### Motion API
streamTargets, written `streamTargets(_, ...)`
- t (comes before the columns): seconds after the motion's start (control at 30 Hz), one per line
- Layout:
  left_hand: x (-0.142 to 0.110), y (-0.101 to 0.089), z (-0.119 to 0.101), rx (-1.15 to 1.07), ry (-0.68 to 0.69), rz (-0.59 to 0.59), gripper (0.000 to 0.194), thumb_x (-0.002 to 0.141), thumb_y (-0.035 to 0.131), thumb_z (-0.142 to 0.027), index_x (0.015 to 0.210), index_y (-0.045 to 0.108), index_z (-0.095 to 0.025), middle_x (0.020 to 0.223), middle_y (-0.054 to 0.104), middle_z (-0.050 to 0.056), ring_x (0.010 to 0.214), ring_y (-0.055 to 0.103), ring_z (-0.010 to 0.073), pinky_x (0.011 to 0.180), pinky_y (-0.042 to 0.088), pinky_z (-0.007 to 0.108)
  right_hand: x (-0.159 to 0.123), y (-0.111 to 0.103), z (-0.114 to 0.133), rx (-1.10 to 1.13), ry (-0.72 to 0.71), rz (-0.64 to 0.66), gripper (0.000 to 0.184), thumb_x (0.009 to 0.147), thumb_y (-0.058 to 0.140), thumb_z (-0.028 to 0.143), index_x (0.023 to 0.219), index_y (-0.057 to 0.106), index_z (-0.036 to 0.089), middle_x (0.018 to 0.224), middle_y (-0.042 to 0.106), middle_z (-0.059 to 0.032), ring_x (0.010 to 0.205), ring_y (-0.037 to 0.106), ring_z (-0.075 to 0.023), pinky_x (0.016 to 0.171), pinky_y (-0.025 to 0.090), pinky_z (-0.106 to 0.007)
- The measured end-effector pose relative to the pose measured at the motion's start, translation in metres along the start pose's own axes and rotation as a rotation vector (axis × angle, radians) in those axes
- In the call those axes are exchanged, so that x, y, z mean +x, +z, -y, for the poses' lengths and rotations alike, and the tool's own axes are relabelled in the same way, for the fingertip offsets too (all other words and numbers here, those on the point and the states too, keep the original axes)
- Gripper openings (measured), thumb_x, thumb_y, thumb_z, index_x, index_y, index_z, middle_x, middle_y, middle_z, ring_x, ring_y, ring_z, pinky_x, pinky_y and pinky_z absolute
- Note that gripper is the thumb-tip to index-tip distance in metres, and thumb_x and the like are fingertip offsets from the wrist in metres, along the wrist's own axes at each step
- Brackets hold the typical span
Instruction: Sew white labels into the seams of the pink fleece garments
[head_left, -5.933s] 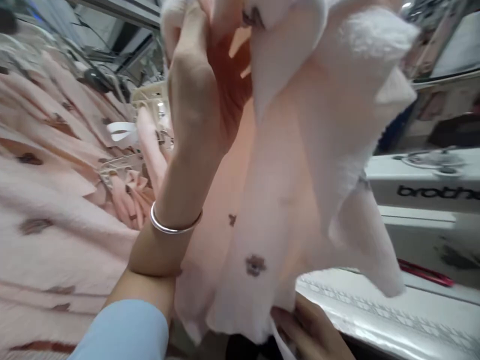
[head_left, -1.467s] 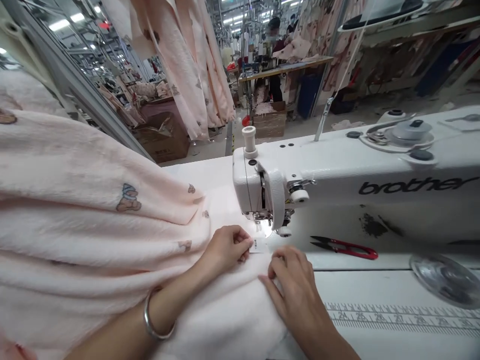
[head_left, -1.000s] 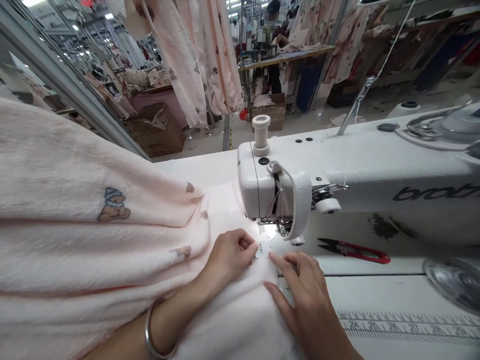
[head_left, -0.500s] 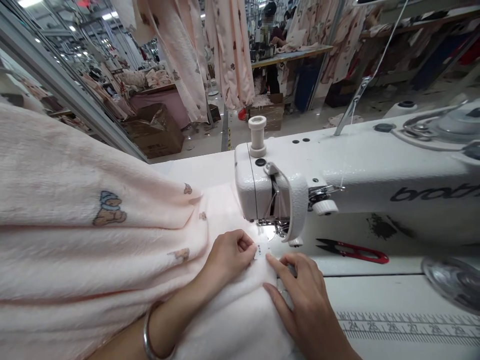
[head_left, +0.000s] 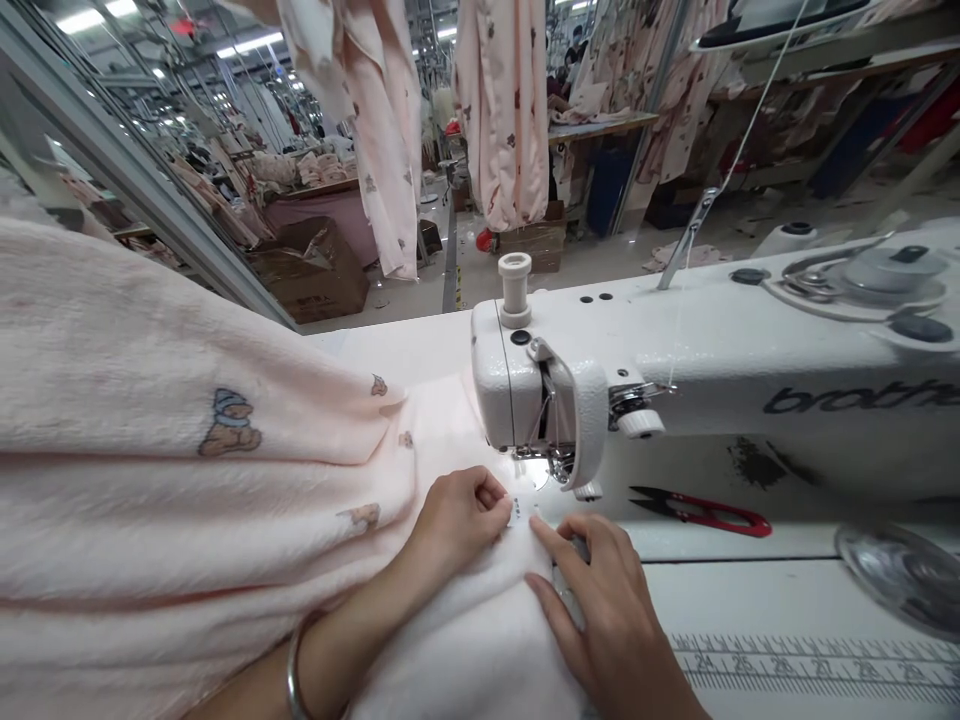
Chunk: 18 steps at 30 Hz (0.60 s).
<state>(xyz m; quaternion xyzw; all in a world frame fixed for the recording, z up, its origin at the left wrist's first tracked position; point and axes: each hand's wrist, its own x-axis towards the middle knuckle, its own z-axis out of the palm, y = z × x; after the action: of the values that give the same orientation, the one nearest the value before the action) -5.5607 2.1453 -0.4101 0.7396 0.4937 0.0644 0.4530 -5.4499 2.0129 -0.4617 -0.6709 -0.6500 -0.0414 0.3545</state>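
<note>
Pale pink fleece fabric printed with small bears lies in folds across the left and reaches up to the sewing machine. Just in front of the machine's lit needle area, a small white label with dark print rests on the fabric. My left hand is closed, thumb and forefinger pinching the label's left edge. To the label's right, my right hand lies with fingers apart, its fingertips touching the fabric's edge. The presser foot is partly hidden behind the machine's guard.
Red-handled thread snips lie on the machine bed, right of the needle. A ruler strip runs along the table's front. A clear round object sits at far right. Pink garments hang beyond the machine, above cardboard boxes.
The view has tilted up slightly, so the machine and hands appear a little lower. Both hands keep their places on the label and fabric. The hanging garments appear farther right.
</note>
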Motion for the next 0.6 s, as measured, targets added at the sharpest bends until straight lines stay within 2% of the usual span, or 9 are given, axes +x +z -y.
streamTargets(0.07, -0.001, 0.001, 0.000, 0.046, 0.026, -0.026, 0.012, 0.073, 0.052, -0.026, 0.068, 0.057, -0.016, 0.062, 0.061, 0.001, 0.058, 0.057, 0.0140, 0.056, 0.041, 0.023, 0.001, -0.001, 0.000, -0.001, -0.010, -0.002, 0.032, 0.086, 0.050, 0.020, 0.117, 0.053, 0.010, 0.100, 0.045, -0.0144, 0.098, 0.045, -0.0265, 0.079, 0.043, -0.044)
streamTargets(0.17, -0.011, -0.004, -0.003, 0.168, 0.140, -0.055, 0.014, 0.078, 0.050, -0.027, 0.076, 0.058, -0.016, 0.072, 0.063, 0.003, 0.065, 0.059, 0.0158, 0.062, 0.044, 0.026, 0.002, -0.003, 0.001, -0.009, -0.020, -0.006, 0.031, 0.086, 0.050, 0.021, 0.114, 0.054, 0.009, 0.099, 0.044, -0.0144, 0.096, 0.046, -0.0259, 0.077, 0.044, -0.043)
streamTargets(0.23, -0.026, -0.010, -0.003, 0.304, 0.238, -0.077, 0.019, 0.082, 0.048, -0.025, 0.096, 0.058, -0.015, 0.088, 0.063, 0.006, 0.077, 0.061, 0.0188, 0.071, 0.048, 0.031, 0.003, -0.003, 0.001, -0.010, -0.017, -0.004, 0.030, 0.087, 0.049, 0.022, 0.113, 0.055, 0.009, 0.099, 0.044, -0.0141, 0.095, 0.046, -0.0257, 0.076, 0.045, -0.043)
streamTargets(0.3, -0.042, -0.016, 0.000, 0.455, 0.365, -0.078, 0.034, 0.084, 0.048, -0.023, 0.116, 0.051, -0.014, 0.109, 0.059, 0.012, 0.093, 0.060, 0.0232, 0.082, 0.050, 0.037, 0.003, -0.003, 0.001, -0.009, -0.013, 0.001, 0.030, 0.088, 0.048, 0.023, 0.114, 0.054, 0.010, 0.099, 0.045, -0.0139, 0.095, 0.046, -0.0257, 0.076, 0.045, -0.043)
streamTargets(0.4, -0.058, -0.019, 0.009, 0.624, 0.627, -0.004, 0.048, 0.085, 0.051, -0.025, 0.130, 0.041, -0.011, 0.132, 0.045, 0.020, 0.122, 0.046, 0.0314, 0.096, 0.045, 0.044, 0.002, -0.002, 0.001, -0.005, -0.010, 0.008, 0.031, 0.088, 0.048, 0.024, 0.115, 0.053, 0.011, 0.100, 0.045, -0.0138, 0.096, 0.045, -0.0258, 0.076, 0.045, -0.043)
streamTargets(0.47, -0.060, -0.019, 0.015, 0.690, 0.757, 0.075, 0.054, 0.086, 0.052, -0.030, 0.133, 0.038, -0.007, 0.139, 0.037, 0.023, 0.132, 0.033, 0.0332, 0.102, 0.040, 0.046, 0.002, -0.002, 0.000, -0.005, -0.004, 0.016, 0.032, 0.087, 0.048, 0.024, 0.116, 0.053, 0.011, 0.100, 0.045, -0.0135, 0.096, 0.045, -0.0256, 0.077, 0.044, -0.043)
streamTargets(0.6, -0.053, -0.017, 0.019, 0.780, 0.806, 0.174, 0.060, 0.089, 0.047, -0.036, 0.136, 0.033, -0.001, 0.142, 0.032, 0.024, 0.135, 0.024, 0.0310, 0.106, 0.035, 0.045, 0.002, -0.002, 0.000, -0.002, 0.003, 0.015, 0.031, 0.087, 0.048, 0.024, 0.116, 0.053, 0.012, 0.100, 0.045, -0.0130, 0.096, 0.045, -0.0255, 0.076, 0.044, -0.042)
